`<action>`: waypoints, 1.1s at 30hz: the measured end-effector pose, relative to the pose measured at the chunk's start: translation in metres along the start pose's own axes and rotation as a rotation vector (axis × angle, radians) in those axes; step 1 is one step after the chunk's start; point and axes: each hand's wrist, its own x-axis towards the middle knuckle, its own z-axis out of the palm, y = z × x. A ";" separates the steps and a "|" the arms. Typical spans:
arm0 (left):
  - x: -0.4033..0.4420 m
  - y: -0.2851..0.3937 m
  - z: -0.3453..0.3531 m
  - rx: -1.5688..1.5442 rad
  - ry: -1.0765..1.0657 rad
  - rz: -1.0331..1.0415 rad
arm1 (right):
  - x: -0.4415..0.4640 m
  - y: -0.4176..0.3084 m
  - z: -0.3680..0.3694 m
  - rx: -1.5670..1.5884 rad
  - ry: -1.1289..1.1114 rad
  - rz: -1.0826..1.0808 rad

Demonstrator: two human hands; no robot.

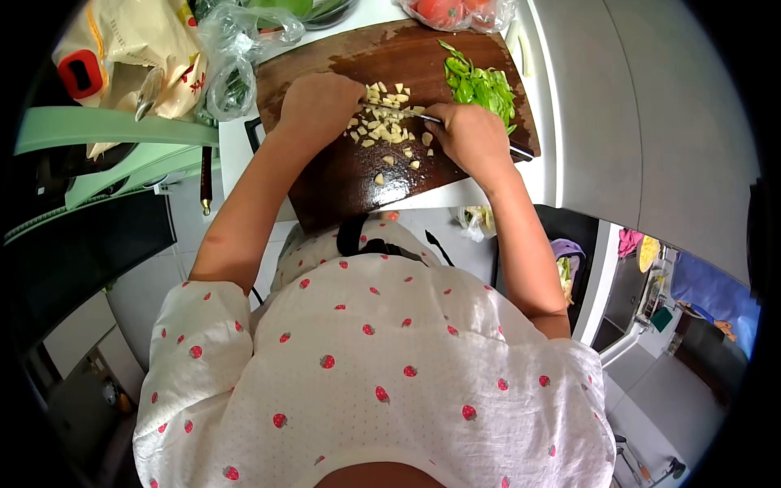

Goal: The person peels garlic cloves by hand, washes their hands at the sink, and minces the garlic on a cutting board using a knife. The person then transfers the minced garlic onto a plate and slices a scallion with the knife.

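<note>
My right hand (472, 138) is closed round the handle of a kitchen knife (400, 111), with the black handle end showing past the wrist side. The thin blade points left across a pile of chopped garlic (378, 130). At the blade's tip, my left hand (321, 106) has its fingers curled together and appears to pinch the tip; its fingertips are partly hidden. Loose garlic pieces are scattered toward the near side of the wet wooden cutting board (333, 187). A heap of sliced green vegetable, pepper-like (482, 89), lies right of the garlic, beyond my right hand.
Behind the board sits a clear bag of tomatoes (455, 11). A crumpled plastic bag (232, 73) and a beige package (150, 41) stand to the left, by a light green rim (106, 130). Grey cabinet fronts (659, 98) lie to the right.
</note>
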 end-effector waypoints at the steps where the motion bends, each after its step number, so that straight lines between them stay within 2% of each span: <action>1: 0.003 0.001 -0.001 -0.004 -0.002 -0.009 | 0.003 0.004 0.007 -0.012 -0.004 0.003; 6: 0.011 -0.001 0.005 0.051 -0.068 0.016 | 0.007 0.005 0.006 0.010 -0.054 0.051; 10: 0.019 -0.002 -0.007 0.036 0.003 0.060 | 0.008 0.005 0.000 0.031 -0.022 0.068; 13: 0.024 -0.007 0.006 0.010 -0.026 0.073 | 0.014 0.012 0.010 0.016 -0.031 0.062; 15: 0.024 -0.008 0.006 -0.004 -0.004 0.105 | 0.014 0.010 0.004 0.029 -0.074 0.083; 18: 0.039 -0.011 -0.002 0.018 0.052 0.118 | 0.018 0.004 -0.018 -0.007 -0.016 0.138; 22: 0.052 -0.018 0.013 -0.032 0.104 0.174 | 0.027 0.014 0.006 -0.012 0.013 0.112; 25: 0.055 -0.018 0.003 -0.022 0.066 0.247 | 0.023 0.011 -0.005 0.019 -0.037 0.174; 28: 0.065 -0.012 -0.011 -0.034 0.042 0.186 | 0.027 0.013 -0.013 0.016 -0.045 0.221; 33: 0.074 -0.016 0.008 -0.019 0.020 0.285 | 0.027 0.017 -0.001 0.039 -0.067 0.276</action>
